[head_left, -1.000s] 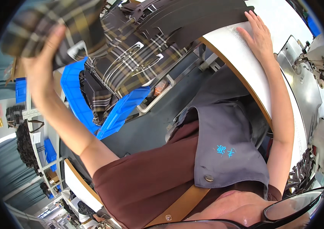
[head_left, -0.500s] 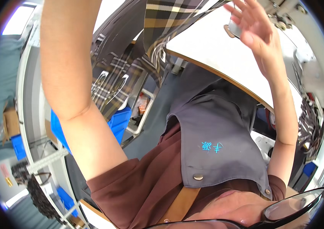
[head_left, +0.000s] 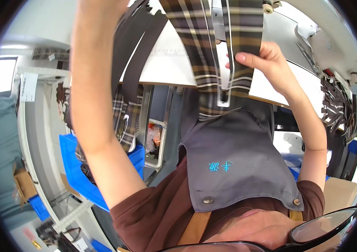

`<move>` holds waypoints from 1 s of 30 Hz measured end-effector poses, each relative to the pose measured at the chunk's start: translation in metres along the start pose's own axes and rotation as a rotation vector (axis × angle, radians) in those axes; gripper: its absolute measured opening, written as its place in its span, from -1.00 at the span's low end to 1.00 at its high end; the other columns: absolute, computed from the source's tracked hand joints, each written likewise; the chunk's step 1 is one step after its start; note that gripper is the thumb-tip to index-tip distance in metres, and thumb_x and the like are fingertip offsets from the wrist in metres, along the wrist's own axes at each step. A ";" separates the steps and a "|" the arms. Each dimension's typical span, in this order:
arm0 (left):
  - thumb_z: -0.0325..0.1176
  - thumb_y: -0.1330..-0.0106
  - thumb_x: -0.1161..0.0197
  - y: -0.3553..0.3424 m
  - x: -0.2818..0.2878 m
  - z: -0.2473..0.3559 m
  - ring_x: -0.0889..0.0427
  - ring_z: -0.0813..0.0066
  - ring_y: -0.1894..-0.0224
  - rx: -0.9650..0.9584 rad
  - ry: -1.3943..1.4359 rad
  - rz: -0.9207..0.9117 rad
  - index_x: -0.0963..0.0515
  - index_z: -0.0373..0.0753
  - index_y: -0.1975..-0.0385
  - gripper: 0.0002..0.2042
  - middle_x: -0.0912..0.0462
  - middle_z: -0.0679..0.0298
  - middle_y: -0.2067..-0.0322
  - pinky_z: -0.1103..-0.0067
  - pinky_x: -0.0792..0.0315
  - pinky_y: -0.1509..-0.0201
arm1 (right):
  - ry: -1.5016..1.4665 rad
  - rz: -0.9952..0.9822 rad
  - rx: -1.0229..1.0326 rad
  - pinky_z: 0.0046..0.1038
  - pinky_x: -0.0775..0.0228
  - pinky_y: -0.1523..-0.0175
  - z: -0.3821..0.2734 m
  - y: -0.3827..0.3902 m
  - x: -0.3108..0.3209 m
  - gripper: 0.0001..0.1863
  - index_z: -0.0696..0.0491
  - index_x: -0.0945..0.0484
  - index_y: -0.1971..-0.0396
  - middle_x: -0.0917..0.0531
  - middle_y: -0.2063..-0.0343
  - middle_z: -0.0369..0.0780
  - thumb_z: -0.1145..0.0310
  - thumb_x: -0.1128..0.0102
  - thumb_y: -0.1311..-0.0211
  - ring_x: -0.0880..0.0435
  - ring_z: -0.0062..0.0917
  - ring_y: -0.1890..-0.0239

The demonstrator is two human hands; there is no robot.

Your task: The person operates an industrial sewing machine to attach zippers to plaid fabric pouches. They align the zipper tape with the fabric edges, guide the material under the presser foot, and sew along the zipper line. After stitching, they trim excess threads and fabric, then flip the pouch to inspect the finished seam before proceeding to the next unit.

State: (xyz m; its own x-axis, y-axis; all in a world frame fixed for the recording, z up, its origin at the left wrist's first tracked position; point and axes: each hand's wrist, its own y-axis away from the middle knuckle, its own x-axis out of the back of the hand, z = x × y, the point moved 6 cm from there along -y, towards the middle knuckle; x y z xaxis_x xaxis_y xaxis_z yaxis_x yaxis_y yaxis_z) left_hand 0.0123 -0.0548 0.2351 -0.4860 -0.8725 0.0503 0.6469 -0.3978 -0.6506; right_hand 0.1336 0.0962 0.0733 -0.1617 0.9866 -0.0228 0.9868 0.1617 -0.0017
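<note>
A brown, black and cream plaid fabric piece [head_left: 203,67] hangs in front of me, with a long slit edged in white down its middle. My right hand [head_left: 266,63] is closed on its right part, thumb on the near face. A fingertip shows through the slit, so the other fingers lie behind the cloth. My left hand [head_left: 113,5] is mostly cut off by the top edge and blurred, its fingers hidden. Dark fabric strips [head_left: 132,63] dangle beside my left forearm, close to the plaid piece.
Behind the fabric lies a white worktop [head_left: 168,63] with a brown edge. A blue bin [head_left: 75,172] with plaid pieces over it stands at the left. Dark cut strips [head_left: 340,105] hang in a bunch at the right. A grey apron [head_left: 229,138] covers my front.
The plaid fabric has swung from the upper left to the middle, over the worktop edge. My right hand, spread open before, has come lower and closed on it. My left forearm has shifted right.
</note>
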 end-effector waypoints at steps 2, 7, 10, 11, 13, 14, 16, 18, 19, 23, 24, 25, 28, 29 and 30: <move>-0.37 -0.20 -0.27 0.016 -0.008 -0.037 -0.63 0.53 0.31 0.153 0.187 -0.099 -0.54 -0.33 0.18 -0.76 -0.65 0.25 0.31 0.61 -0.52 0.22 | -0.063 0.045 -0.161 -0.60 -0.44 0.12 0.024 0.025 0.015 -0.82 0.18 -0.64 0.24 -0.70 0.34 -0.31 0.45 -0.21 -0.18 -0.61 -0.72 0.31; -0.49 -0.02 -0.39 0.065 0.002 -0.173 -0.66 0.46 0.26 0.628 0.087 -0.042 -0.59 -0.30 0.25 -0.74 -0.67 0.21 0.29 0.51 -0.52 0.08 | -0.064 0.168 -0.183 -0.62 -0.36 -0.01 0.056 0.068 -0.001 -0.48 0.24 -0.29 -0.17 -0.57 0.05 -0.24 0.52 -0.16 -0.20 -0.50 -0.72 0.08; -0.51 -0.04 -0.36 0.068 -0.008 -0.213 -0.65 0.50 0.32 0.760 0.034 -0.081 -0.59 -0.36 0.28 -0.78 -0.68 0.21 0.35 0.58 -0.51 0.15 | -0.069 0.260 -0.061 -0.56 -0.35 0.00 0.045 0.063 0.001 -0.42 0.16 -0.18 -0.26 -0.58 0.10 -0.23 0.62 -0.04 -0.22 -0.49 -0.70 0.08; -0.52 -0.04 -0.36 0.067 -0.013 -0.220 -0.65 0.50 0.33 0.773 0.034 -0.079 -0.59 -0.37 0.29 -0.78 -0.68 0.20 0.35 0.59 -0.51 0.17 | -0.072 0.258 -0.036 -0.53 -0.36 0.02 0.043 0.059 0.006 -0.41 0.13 -0.16 -0.28 -0.59 0.13 -0.24 0.64 -0.01 -0.22 -0.49 -0.70 0.09; -0.52 -0.04 -0.35 0.069 -0.018 -0.228 -0.65 0.51 0.34 0.794 -0.007 -0.073 -0.59 -0.38 0.28 -0.78 -0.68 0.19 0.34 0.60 -0.51 0.19 | 0.468 0.181 -0.001 -0.38 -0.39 0.13 0.034 0.041 0.017 -0.33 0.08 -0.18 -0.27 -0.57 0.31 -0.19 0.71 0.01 -0.08 -0.55 -0.51 0.24; -0.52 -0.04 -0.35 0.070 -0.019 -0.231 -0.65 0.52 0.35 0.803 -0.033 -0.070 -0.59 -0.38 0.28 -0.78 -0.68 0.19 0.34 0.61 -0.52 0.20 | 0.664 0.170 0.163 -0.36 -0.38 0.16 0.034 0.029 0.017 -0.32 0.07 -0.19 -0.26 -0.56 0.35 -0.18 0.70 0.00 -0.04 -0.55 -0.45 0.28; -0.53 -0.04 -0.35 0.073 -0.014 -0.232 -0.65 0.52 0.35 0.803 -0.008 -0.073 -0.59 -0.39 0.28 -0.78 -0.68 0.18 0.33 0.61 -0.52 0.22 | 0.931 0.102 0.352 -0.37 -0.38 0.23 0.031 0.009 0.018 -0.33 0.08 -0.30 -0.17 -0.53 0.38 -0.14 0.65 -0.08 0.09 -0.52 -0.31 0.34; -0.53 -0.04 -0.35 0.073 -0.014 -0.229 -0.65 0.52 0.36 0.809 0.017 -0.067 -0.58 -0.41 0.26 -0.76 -0.67 0.18 0.34 0.61 -0.53 0.24 | 1.159 0.093 0.522 -0.40 -0.38 0.25 0.029 -0.006 0.023 -0.42 0.08 -0.40 -0.06 -0.53 0.37 -0.19 0.60 -0.12 0.11 -0.53 -0.36 0.34; -0.54 -0.04 -0.35 0.072 -0.014 -0.231 -0.65 0.52 0.36 0.811 0.031 -0.074 -0.57 -0.40 0.24 -0.74 -0.67 0.18 0.33 0.61 -0.54 0.23 | 1.274 0.087 0.607 -0.42 -0.39 0.26 0.029 -0.011 0.025 -0.46 0.08 -0.44 -0.01 -0.54 0.36 -0.22 0.58 -0.14 0.12 -0.53 -0.39 0.34; -0.58 -0.04 -0.34 0.069 -0.010 -0.234 -0.63 0.50 0.27 0.765 0.079 -0.035 -0.54 -0.40 0.17 -0.69 -0.65 0.13 0.26 0.60 -0.51 0.14 | 1.322 0.201 0.633 -0.42 -0.41 0.26 0.033 -0.020 0.032 -0.66 0.09 -0.55 0.22 -0.56 0.32 -0.29 0.52 -0.14 0.13 -0.56 -0.43 0.33; -0.59 -0.04 -0.33 0.069 -0.009 -0.233 -0.62 0.48 0.22 0.740 0.089 -0.008 -0.53 -0.41 0.16 -0.68 -0.64 0.09 0.22 0.59 -0.50 0.10 | 1.320 0.199 0.651 -0.43 -0.41 0.26 0.034 -0.022 0.032 -0.66 0.09 -0.55 0.22 -0.57 0.29 -0.29 0.52 -0.14 0.13 -0.57 -0.44 0.33; -0.57 -0.04 -0.34 0.068 -0.007 -0.230 -0.60 0.46 0.15 0.714 0.127 0.056 -0.51 -0.40 0.11 -0.64 -0.61 0.08 0.17 0.58 -0.47 0.04 | 1.317 0.197 0.670 -0.43 -0.42 0.26 0.035 -0.025 0.033 -0.66 0.09 -0.55 0.22 -0.58 0.27 -0.29 0.51 -0.14 0.13 -0.58 -0.45 0.32; -0.55 -0.07 -0.34 0.061 0.004 -0.224 -0.52 0.41 0.00 0.475 -0.011 0.154 -0.51 -0.37 0.05 -0.61 -0.55 0.07 0.04 0.51 -0.37 -0.10 | 1.336 0.216 0.726 -0.44 -0.44 0.27 0.031 -0.039 0.040 -0.67 0.09 -0.55 0.23 -0.60 0.20 -0.28 0.51 -0.14 0.13 -0.61 -0.47 0.30; -0.54 -0.08 -0.33 0.057 0.006 -0.221 -0.49 0.39 -0.04 0.374 -0.104 0.177 -0.51 -0.36 0.04 -0.61 -0.53 0.07 0.00 0.49 -0.34 -0.14 | 1.349 0.230 0.743 -0.45 -0.44 0.27 0.030 -0.044 0.045 -0.67 0.09 -0.55 0.23 -0.61 0.17 -0.28 0.51 -0.14 0.12 -0.62 -0.48 0.28; -0.54 -0.09 -0.32 0.053 0.006 -0.211 -0.50 0.40 -0.03 0.237 -0.401 0.091 -0.54 -0.33 0.06 -0.64 -0.55 0.11 0.02 0.49 -0.34 -0.13 | 1.367 0.220 0.700 -0.45 -0.45 0.24 0.035 -0.051 0.050 -0.68 0.09 -0.54 0.23 -0.61 0.15 -0.26 0.50 -0.12 0.10 -0.63 -0.48 0.24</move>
State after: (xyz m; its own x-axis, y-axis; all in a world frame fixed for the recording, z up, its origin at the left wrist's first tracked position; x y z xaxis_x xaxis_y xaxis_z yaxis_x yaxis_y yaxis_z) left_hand -0.0802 -0.0219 0.0413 -0.1857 -0.9291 0.3198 0.8154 -0.3273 -0.4775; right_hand 0.0751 0.1367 0.0369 0.4879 0.3203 0.8120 0.7311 0.3583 -0.5806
